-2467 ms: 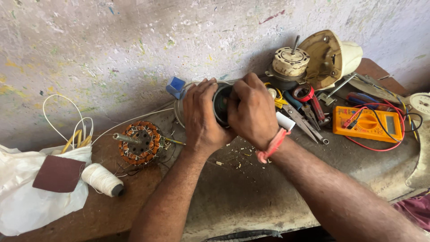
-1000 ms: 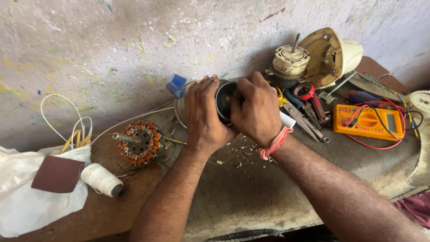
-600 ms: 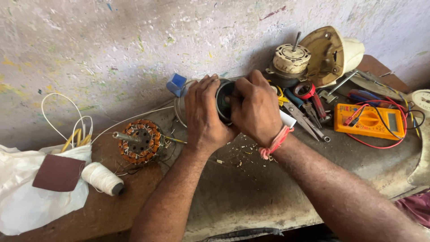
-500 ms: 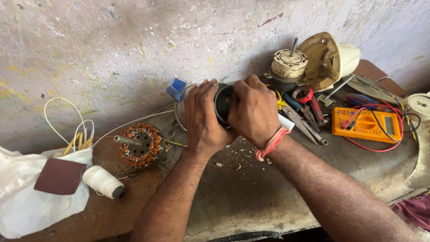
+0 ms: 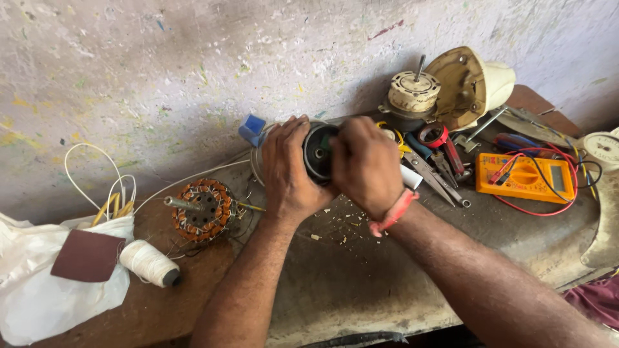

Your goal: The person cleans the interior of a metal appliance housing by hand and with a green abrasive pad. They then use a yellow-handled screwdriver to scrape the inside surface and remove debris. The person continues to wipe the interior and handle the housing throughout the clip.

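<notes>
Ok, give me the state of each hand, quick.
Left hand: closed around the dark round motor housing, gripping its side.
Right hand: fingers curled on the housing's front, holding it.

Orange multimeter (image 5: 525,178), copper-wound stator (image 5: 202,210), seemingly black motor housing (image 5: 317,153).

A round dark motor housing (image 5: 318,153), open face up and tilted, sits on the bench against the wall.

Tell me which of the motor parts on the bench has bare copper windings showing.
The round stator left of the left hand, ringed with copper coils. The cream motor by the wall shows none.
</notes>
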